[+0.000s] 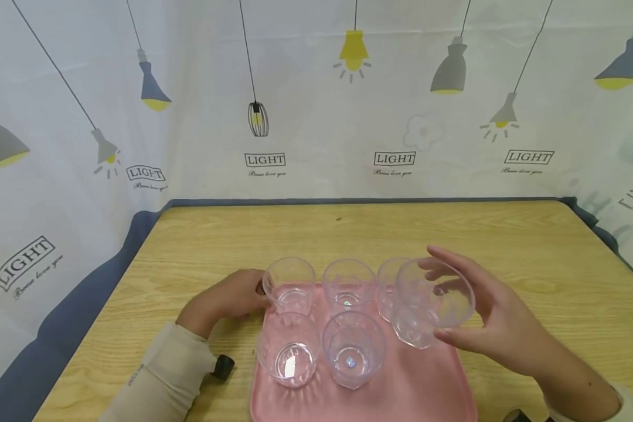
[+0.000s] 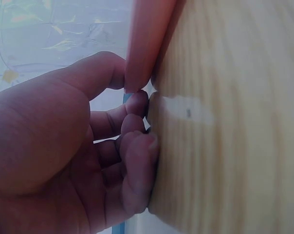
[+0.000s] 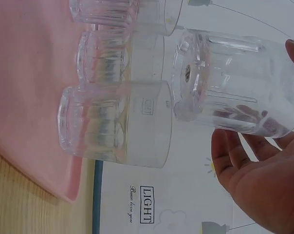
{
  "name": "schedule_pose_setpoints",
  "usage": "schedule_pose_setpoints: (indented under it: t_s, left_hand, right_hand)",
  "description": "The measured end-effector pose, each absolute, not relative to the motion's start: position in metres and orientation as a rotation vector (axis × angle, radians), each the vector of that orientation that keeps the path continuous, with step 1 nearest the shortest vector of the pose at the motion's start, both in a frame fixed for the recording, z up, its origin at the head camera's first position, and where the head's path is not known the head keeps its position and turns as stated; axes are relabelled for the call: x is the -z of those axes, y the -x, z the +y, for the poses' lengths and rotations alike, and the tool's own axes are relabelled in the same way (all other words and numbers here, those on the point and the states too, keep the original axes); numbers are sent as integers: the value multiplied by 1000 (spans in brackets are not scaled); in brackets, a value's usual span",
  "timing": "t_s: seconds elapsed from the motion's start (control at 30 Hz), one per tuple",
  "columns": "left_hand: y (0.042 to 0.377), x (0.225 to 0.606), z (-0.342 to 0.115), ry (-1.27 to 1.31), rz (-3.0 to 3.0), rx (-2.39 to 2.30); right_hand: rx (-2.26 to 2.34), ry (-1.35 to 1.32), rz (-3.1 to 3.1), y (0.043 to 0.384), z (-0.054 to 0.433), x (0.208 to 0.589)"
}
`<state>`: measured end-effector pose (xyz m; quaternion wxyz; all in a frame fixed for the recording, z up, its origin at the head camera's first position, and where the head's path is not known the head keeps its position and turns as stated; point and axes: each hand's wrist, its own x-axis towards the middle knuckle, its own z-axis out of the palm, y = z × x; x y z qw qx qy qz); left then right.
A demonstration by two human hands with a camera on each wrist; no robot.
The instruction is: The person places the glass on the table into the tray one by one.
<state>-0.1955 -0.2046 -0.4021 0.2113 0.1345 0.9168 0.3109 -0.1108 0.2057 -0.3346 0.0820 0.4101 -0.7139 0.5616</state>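
A clear plastic cup (image 1: 419,293) is in my right hand (image 1: 506,322), held by its sides between thumb and fingers. In the right wrist view this held cup (image 3: 234,83) hangs above the rims of the standing cups. Just below it, the back-right cup (image 1: 385,290) is partly seen through it. Several clear cups stand upright on a pink tray (image 1: 417,387), among them a front-left cup (image 1: 290,357) and a front-middle cup (image 1: 353,354). My left hand (image 1: 234,296) is at the tray's back-left corner; its thumb and forefinger pinch the tray edge (image 2: 149,44).
The tray lies on a wood-grain table (image 1: 253,234). Behind it hangs a white curtain (image 1: 316,129) printed with lamps. A small black object (image 1: 223,368) sits by the left sleeve. Another dark object (image 1: 517,416) shows at the bottom right.
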Motion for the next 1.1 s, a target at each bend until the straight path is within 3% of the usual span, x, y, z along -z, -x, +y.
schedule_pose_setpoints:
  t_s: [1.1]
  left_hand:
    - [194,399,-204,-385,2543,-868]
  right_hand:
    - [-1296,-1464,-2446,104,221,340]
